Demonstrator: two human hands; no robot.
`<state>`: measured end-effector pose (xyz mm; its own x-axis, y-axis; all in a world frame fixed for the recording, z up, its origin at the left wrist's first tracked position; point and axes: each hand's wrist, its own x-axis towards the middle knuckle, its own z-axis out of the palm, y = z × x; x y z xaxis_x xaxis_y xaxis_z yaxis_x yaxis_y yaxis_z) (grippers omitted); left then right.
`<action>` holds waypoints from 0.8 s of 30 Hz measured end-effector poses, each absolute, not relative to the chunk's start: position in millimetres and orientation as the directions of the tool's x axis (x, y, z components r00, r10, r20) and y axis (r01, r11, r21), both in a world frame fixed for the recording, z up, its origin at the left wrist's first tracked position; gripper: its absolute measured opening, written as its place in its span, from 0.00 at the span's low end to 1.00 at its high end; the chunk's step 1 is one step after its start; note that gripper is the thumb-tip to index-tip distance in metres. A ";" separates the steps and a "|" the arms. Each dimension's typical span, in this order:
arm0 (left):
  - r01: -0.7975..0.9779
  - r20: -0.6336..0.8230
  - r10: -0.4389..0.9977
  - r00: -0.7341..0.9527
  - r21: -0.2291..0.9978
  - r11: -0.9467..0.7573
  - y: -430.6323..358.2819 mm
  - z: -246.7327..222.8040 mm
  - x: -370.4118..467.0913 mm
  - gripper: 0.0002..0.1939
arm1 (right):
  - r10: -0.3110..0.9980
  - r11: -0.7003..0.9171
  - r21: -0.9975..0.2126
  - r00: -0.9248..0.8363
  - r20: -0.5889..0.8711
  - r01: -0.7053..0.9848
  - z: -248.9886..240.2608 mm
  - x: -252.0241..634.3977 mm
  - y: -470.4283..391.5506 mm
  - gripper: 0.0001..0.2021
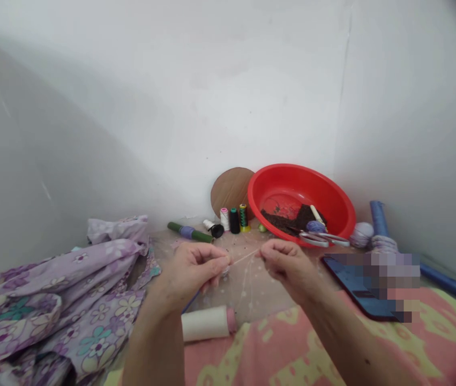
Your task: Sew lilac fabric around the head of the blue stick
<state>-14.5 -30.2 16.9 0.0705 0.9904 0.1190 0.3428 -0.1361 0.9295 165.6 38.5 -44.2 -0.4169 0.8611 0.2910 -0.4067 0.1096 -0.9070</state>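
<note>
A pale thread [246, 257] runs taut between my two hands. My left hand [201, 264] is closed, thumb and forefinger pinching one end of it, with a small whitish bit under the fingertips that I cannot make out. Below that hand a thin blue stick-like thing [191, 302] shows, partly hidden by my wrist. My right hand [286, 258], also closed, pinches the thread's other end. Under my left hand a large cone of white thread [206, 324] lies on its side, its pink end to the right and its left end hidden by my forearm.
Purple flowered cloth [91, 300] is heaped at left. Small thread spools [234, 221] and a green stick [199, 234] stand or lie behind. A red basin [302, 182] with dark material, scissors [324, 238], yarn balls [361, 235] and a phone [356, 287] are right. Pink-yellow cloth [260, 354] lies in front.
</note>
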 end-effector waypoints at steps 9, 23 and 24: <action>0.382 0.061 0.995 0.076 0.920 -0.086 -18.4 10.6 -22.3 0.14 | 0.921 0.387 -0.853 0.103 0.375 -0.351 -36.7 196.2 80.1 0.11; 0.516 0.046 0.997 0.068 0.853 -0.075 2.0 -5.9 -34.7 0.14 | 0.703 0.535 -0.820 0.433 0.565 0.202 -90.5 202.7 112.8 0.14; 0.493 0.082 0.996 0.038 0.865 -0.090 1.6 -5.3 -34.6 0.13 | 0.717 0.518 -0.818 0.396 0.574 0.249 -94.7 202.6 112.0 0.14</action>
